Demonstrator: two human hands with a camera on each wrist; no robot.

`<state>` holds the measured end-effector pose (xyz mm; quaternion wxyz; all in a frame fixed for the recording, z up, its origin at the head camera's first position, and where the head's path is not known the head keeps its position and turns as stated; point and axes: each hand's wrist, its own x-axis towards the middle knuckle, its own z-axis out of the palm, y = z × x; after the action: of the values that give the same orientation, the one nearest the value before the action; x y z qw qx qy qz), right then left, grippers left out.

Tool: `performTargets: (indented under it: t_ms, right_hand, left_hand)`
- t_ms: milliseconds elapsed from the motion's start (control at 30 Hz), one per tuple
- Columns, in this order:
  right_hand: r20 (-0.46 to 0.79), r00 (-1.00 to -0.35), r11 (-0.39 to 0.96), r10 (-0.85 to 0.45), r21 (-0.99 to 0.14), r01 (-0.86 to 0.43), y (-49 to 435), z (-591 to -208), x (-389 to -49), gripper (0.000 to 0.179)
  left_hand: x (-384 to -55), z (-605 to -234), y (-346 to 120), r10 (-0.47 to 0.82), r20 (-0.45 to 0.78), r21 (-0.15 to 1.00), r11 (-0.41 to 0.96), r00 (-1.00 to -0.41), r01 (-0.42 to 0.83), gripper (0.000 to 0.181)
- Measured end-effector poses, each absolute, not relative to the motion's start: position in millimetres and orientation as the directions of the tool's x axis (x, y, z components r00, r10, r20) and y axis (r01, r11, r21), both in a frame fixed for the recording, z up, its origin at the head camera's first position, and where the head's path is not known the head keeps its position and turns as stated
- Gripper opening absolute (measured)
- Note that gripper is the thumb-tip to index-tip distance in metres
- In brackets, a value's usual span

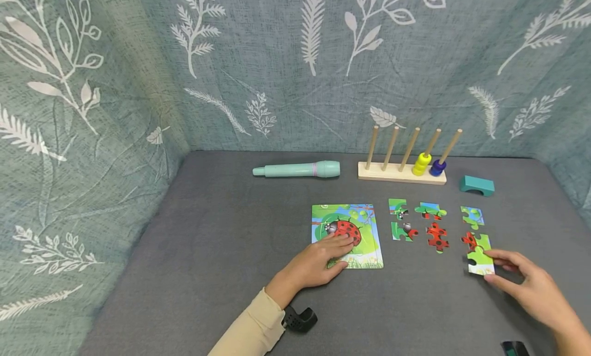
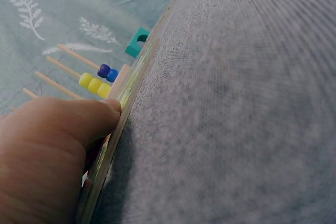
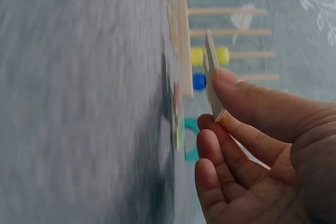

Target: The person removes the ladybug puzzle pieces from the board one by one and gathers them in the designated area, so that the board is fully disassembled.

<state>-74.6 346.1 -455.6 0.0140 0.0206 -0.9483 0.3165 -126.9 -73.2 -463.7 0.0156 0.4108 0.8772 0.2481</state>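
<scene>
My left hand (image 1: pixel 318 261) rests on a square ladybug puzzle board (image 1: pixel 375 258), its fingers extended over the picture. In the left wrist view the thumb (image 2: pixel 97 116) lies along the board's edge. My right hand (image 1: pixel 537 289) pinches a green and white puzzle piece (image 1: pixel 482 266) between thumb and fingers. The right wrist view shows this puzzle piece (image 3: pixel 211 77) edge-on, raised off the table. Just behind it lies a red and green piece (image 1: pixel 470 239), partly overlapped in the head view. Several other loose pieces (image 1: pixel 436 237) lie between the board and my right hand.
A wooden peg stand (image 1: pixel 392 175) with yellow and blue beads stands at the back. To its left lies a pale green tube-shaped object (image 1: pixel 291 170); to its right sits a teal arch block (image 1: pixel 477 184). A patterned curtain (image 1: pixel 286 63) hangs behind the grey table (image 1: pixel 221 233).
</scene>
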Motion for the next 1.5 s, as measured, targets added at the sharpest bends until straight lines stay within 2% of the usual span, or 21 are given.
performTargets:
  t_ms: [167, 367, 533, 900, 1200, 1500]
  right_hand:
    - [0.005, -1.0, 0.801, -0.009, -0.598, -0.011, 359.4, -462.2, -68.4, 0.048]
    - [-0.003, -0.999, 0.768, -0.033, -0.64, -0.023, 364.4, -465.6, -65.2, 0.047]
    - [-0.015, -0.999, 0.802, -0.036, -0.596, -0.02, 362.8, -466.6, -66.0, 0.046]
    - [0.083, -0.994, 0.795, -0.075, -0.597, -0.11, 360.4, -468.3, -64.5, 0.039]
    - [0.06, -0.995, 0.813, -0.074, -0.574, -0.095, 360.4, -467.8, -64.2, 0.041]
    - [0.077, -0.994, 0.78, -0.072, -0.617, -0.105, 361.2, -468.6, -63.7, 0.046]
  left_hand:
    - [-127.2, -464.5, -72.9, 0.728, 0.174, 0.45, 0.54, -0.663, 0.711, 0.042]
    - [-127.0, -465.3, -73.1, 0.727, 0.169, 0.455, 0.541, -0.666, 0.707, 0.042]
    - [-127.1, -465.3, -74.1, 0.723, 0.17, 0.458, 0.544, -0.669, 0.704, 0.042]
    - [-127.0, -464.5, -73.8, 0.726, 0.17, 0.453, 0.543, -0.667, 0.707, 0.042]
    - [-126.8, -464.0, -73.1, 0.73, 0.182, 0.437, 0.54, -0.659, 0.719, 0.042]
    - [-126.3, -464.2, -73.2, 0.727, 0.184, 0.433, 0.544, -0.661, 0.719, 0.042]
